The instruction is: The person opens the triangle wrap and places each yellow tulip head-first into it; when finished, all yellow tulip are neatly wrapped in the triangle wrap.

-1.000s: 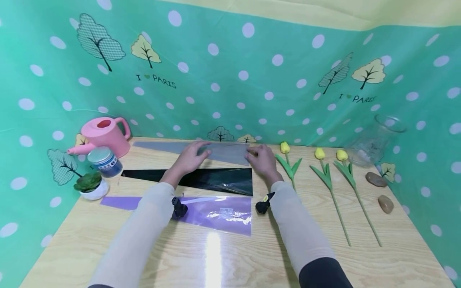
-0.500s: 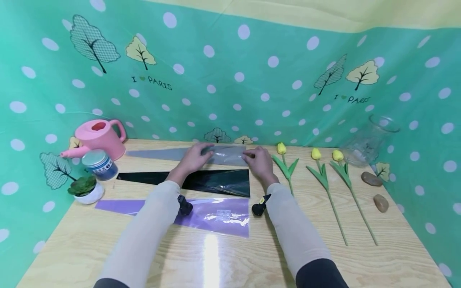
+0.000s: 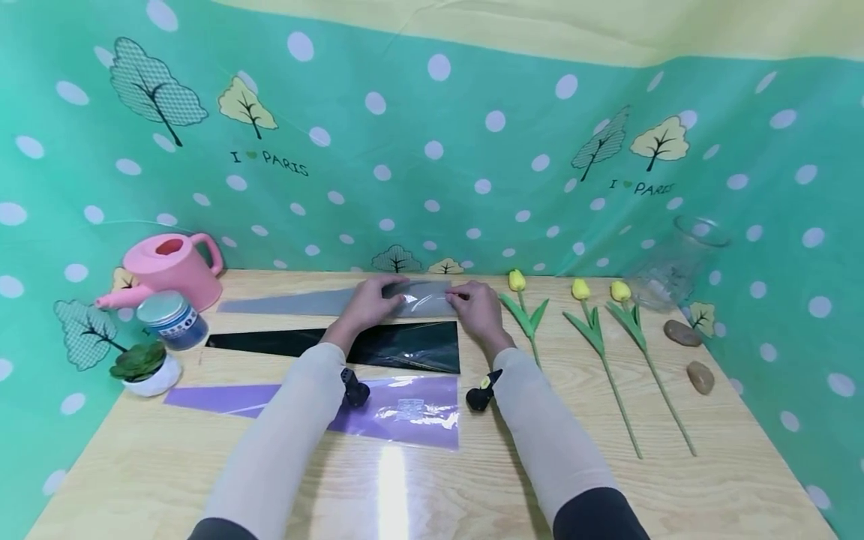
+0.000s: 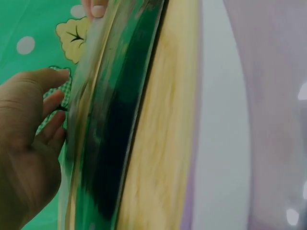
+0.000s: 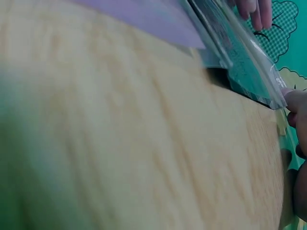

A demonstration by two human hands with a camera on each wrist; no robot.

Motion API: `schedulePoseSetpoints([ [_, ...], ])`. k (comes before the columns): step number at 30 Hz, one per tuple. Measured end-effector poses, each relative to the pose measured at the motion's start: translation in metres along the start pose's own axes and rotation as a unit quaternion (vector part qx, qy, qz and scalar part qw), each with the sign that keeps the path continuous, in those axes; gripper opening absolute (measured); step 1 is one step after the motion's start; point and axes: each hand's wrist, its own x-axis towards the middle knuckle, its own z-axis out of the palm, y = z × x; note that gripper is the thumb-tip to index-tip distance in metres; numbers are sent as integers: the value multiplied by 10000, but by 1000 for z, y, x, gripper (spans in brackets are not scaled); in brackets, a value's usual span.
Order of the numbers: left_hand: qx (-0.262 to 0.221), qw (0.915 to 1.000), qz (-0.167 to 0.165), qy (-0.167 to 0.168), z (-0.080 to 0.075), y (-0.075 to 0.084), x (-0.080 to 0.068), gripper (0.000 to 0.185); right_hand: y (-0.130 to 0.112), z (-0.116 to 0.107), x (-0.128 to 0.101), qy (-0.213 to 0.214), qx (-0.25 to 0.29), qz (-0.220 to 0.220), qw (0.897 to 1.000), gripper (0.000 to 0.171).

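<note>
Hands (image 3: 421, 304) on grey sleeve (image 3: 324, 301), tulips (image 3: 580, 330) nr

Both arms wear long, close-fitting cream sleeves (image 3: 283, 442) reaching the wrists, with dark cuffs of an outer garment at the lower frame edge. A small black camera (image 3: 354, 390) is strapped under each wrist; both hands are bare.

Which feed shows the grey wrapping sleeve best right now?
Head view: the whole grey sleeve lies visible, left hand and right hand gripping its wide end. Wrist views show only blurred close-up edges of film.
</note>
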Motion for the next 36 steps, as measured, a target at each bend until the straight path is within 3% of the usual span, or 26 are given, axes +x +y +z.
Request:
schedulePoseSetpoints([
  [3,-149,9999,-55,-6,4,-5,0,42,-1,2,-2,1,180,-37,9998,19],
  [11,-463,9988,-162,-11,8,-10,2,40,-9,-5,-6,-48,1297,54,9915,21],
  [18,-453,9989,-117,60,8,-11,2,39,-18,-12,3,210,978,-200,9948,17],
  [27,-745,9968,-121,276,5,-13,1,33,-33,-21,9,-5,171,-750,9970,14],
  [30,-816,9957,-165,408,5,-15,0,29,-36,-22,8,-110,184,-799,9966,15],
  [36,-884,9943,-216,552,5,-15,-3,27,-37,-40,-3,-48,768,-538,9956,26],
])
